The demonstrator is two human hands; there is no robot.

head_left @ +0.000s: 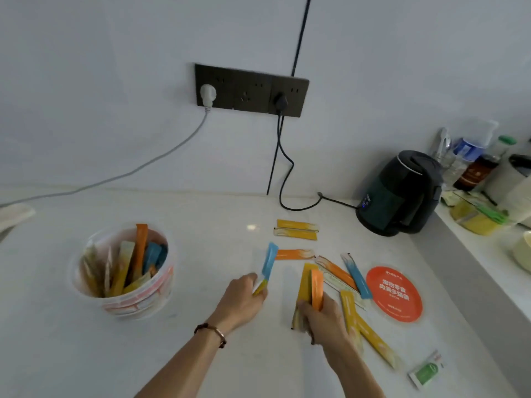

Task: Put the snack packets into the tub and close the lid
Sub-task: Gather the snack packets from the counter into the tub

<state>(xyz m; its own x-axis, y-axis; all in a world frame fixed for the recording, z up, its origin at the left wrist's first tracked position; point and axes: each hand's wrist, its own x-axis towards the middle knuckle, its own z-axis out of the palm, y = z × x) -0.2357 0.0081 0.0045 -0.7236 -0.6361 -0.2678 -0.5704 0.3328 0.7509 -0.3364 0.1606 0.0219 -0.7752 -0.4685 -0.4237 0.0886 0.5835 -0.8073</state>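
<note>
A clear round tub (138, 300) with an orange-and-white label stands at the left, open, with several stick packets upright inside. My left hand (244, 300) holds a blue packet (269, 264) pointing up. My right hand (324, 317) grips an orange packet (317, 285) together with a yellow packet (305, 282). Loose packets lie around: two yellow ones (296, 229) at the back, an orange one (294, 254), a blue one (356, 275), and yellow ones (373, 340) by my right wrist. The orange round lid (394, 294) lies flat at the right.
A black kettle (399, 193) stands at the back right, its cord running to the wall socket (251, 90). Bottles and jars (477, 165) crowd the far right ledge. A small green sachet (426, 372) lies near the front right. A grey cable (129, 172) trails left.
</note>
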